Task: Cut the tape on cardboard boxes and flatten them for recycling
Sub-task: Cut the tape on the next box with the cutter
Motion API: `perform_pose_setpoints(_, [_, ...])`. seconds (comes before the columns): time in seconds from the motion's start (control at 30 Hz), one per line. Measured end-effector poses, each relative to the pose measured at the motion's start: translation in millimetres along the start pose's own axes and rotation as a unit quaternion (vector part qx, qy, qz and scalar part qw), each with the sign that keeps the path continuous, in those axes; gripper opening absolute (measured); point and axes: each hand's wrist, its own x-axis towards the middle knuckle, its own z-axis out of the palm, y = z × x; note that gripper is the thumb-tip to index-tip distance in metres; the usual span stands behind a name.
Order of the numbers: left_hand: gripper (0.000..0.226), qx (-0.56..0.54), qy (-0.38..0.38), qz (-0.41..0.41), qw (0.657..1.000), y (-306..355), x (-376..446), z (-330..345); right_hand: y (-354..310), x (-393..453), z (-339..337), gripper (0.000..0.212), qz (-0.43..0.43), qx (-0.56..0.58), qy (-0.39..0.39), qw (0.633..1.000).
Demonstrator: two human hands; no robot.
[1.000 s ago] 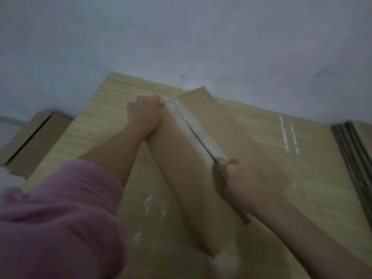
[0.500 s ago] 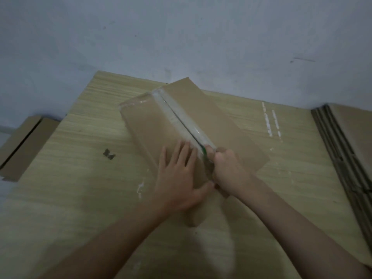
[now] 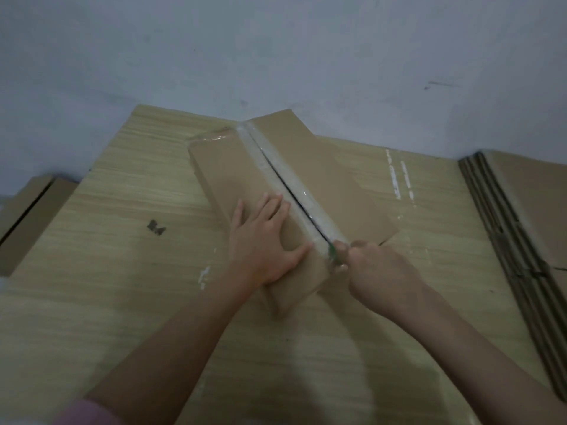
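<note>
A long brown cardboard box (image 3: 233, 176) lies slantwise on the wooden table (image 3: 92, 286). Clear tape (image 3: 276, 167) runs along its top seam, and a dark slit shows down most of that seam. My left hand (image 3: 264, 243) lies flat on the box's left flap near the near end, fingers spread. My right hand (image 3: 377, 274) is closed around a green-handled cutter (image 3: 333, 254) whose tip meets the seam at the box's near end. The blade itself is too small to make out.
A stack of flattened cardboard (image 3: 521, 240) lies at the table's right edge. More flat cardboard (image 3: 27, 216) sits lower down, left of the table. A grey wall (image 3: 276, 56) rises right behind the table. White tape marks (image 3: 399, 176) and a dark stain (image 3: 156, 228) mark the tabletop.
My left hand left the box's far end and came down flat near the near end. My right hand drew the cutter along the seam toward me, leaving the slit longer.
</note>
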Motion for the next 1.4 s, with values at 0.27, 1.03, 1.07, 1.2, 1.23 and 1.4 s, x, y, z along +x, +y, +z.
perform_pose_setpoints(0.27, [0.092,0.012,-0.018,0.004,1.0,-1,3,-1,1,-38,14,0.057,0.033,-0.016,0.005,0.999])
perform_pose_setpoints(1.03, [0.091,0.046,-0.068,0.195,0.977,29,27,6,1,8,97,0.06,0.159,0.322,0.277,0.892])
perform_pose_setpoints(1.07, [0.094,0.058,-0.079,0.199,0.975,29,28,7,-3,7,96,0.059,0.167,0.362,0.301,0.866])
perform_pose_setpoints(1.2, [0.088,0.053,-0.067,0.217,0.972,26,29,8,-12,5,90,0.046,0.246,0.534,0.316,0.745])
perform_pose_setpoints(1.23, [0.086,0.052,-0.061,0.22,0.972,25,29,9,-12,7,86,0.045,0.257,0.571,0.302,0.719])
perform_pose_setpoints(1.4, [0.086,0.06,-0.069,0.216,0.972,25,29,9,-9,19,72,0.048,0.292,0.669,0.266,0.63])
